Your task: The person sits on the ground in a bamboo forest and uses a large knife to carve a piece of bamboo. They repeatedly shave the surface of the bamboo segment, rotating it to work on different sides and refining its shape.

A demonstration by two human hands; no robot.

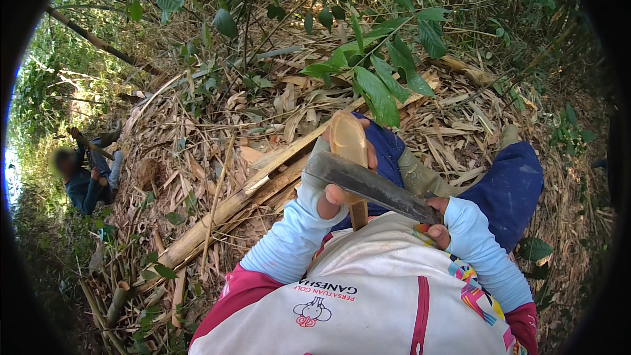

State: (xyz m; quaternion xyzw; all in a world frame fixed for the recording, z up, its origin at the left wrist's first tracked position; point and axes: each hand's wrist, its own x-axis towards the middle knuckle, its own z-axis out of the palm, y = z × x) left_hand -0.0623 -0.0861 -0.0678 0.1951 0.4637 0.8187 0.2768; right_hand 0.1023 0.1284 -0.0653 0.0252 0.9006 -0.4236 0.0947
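Note:
My left hand (330,202) is closed around a pale, spoon-shaped wooden piece (348,137). Its rounded, hollowed end points away from me, and its narrow end comes down towards my shirt. Across the middle of this piece lies the broad, dark blade of a machete (378,184), its wide end over by my left wrist. My right hand (439,222) grips the machete at the other end, low in front of my belly; the fingers mostly hide its handle.
A long split bamboo or wood pole (217,220) lies to my left on dry leaves and shavings (276,102). A leafy green branch (381,85) hangs ahead, close to my hands. My legs in blue trousers (509,187) are bent before me. Another person (92,174) sits far left.

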